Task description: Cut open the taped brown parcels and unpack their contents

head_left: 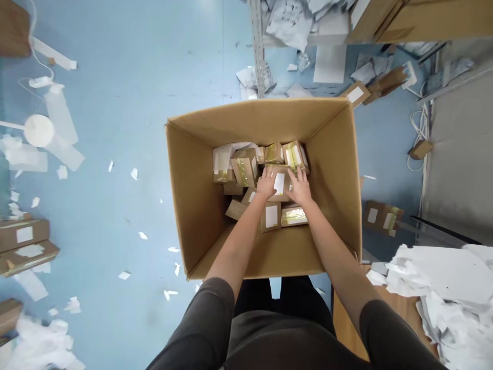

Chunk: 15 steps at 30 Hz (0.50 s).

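Both my arms reach down into a large open cardboard carton. Between my hands lies a small cardboard box with a white label on its top. My left hand grips its left side, and my right hand is at its right side, fingers bent over the edge. Several other small boxes surround it. One taped box touches the carton's far wall near my right fingertips, and another taped box is left of my left hand. A labelled box and a taped box lie nearer me.
White paper is heaped on a wooden surface at right. A metal rack with plastic mailers stands beyond the carton. Paper scraps litter the blue floor. Boxes are at far left, and a taped box at right.
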Each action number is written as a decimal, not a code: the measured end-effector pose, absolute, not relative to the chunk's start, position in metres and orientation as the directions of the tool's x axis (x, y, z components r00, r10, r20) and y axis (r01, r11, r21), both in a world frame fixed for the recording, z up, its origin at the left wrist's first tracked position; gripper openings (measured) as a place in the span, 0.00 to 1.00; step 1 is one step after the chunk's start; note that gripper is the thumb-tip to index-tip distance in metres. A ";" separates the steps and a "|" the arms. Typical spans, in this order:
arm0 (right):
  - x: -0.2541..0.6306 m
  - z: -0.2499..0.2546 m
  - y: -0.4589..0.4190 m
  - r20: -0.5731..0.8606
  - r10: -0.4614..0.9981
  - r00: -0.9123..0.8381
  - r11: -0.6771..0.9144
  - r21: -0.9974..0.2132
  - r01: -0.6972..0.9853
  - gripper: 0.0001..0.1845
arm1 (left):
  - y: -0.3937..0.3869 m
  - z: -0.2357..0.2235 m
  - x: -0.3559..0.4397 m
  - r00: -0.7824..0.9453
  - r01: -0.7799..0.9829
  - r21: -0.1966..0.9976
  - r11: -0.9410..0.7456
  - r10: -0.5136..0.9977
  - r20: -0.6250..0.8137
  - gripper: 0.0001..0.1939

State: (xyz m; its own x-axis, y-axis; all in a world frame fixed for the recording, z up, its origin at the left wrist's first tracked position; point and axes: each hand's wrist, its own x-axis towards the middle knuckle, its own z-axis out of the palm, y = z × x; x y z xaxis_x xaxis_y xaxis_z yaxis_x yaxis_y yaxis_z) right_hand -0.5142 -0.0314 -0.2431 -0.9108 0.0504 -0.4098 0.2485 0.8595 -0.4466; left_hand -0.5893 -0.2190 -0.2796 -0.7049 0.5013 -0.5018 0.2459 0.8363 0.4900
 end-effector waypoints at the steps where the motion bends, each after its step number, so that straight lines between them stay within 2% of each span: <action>1: -0.518 -0.256 -0.031 -0.417 0.051 -0.907 0.860 -0.443 0.252 0.62 | -0.216 -0.295 -0.595 -0.704 0.246 0.497 0.832 0.506 -0.499 0.60; 4: -0.526 -0.285 -0.027 -0.420 0.040 -0.907 0.862 -0.444 0.243 0.64 | -0.213 -0.325 -0.601 -0.721 0.228 0.503 0.834 0.492 -0.488 0.58; 6: -0.529 -0.296 -0.024 -0.419 0.024 -0.908 0.867 -0.444 0.228 0.66 | -0.215 -0.329 -0.598 -0.768 0.218 0.494 0.842 0.460 -0.445 0.51; 10: -0.541 -0.303 -0.018 -0.441 -0.041 -0.897 0.884 -0.434 0.173 0.70 | -0.225 -0.300 -0.586 -0.808 0.283 0.510 0.812 0.488 -0.330 0.32; 15: -0.569 -0.303 -0.014 -0.517 -0.163 -0.840 0.879 -0.463 0.114 0.77 | -0.235 -0.256 -0.573 -0.778 0.355 0.533 0.768 0.559 -0.287 0.25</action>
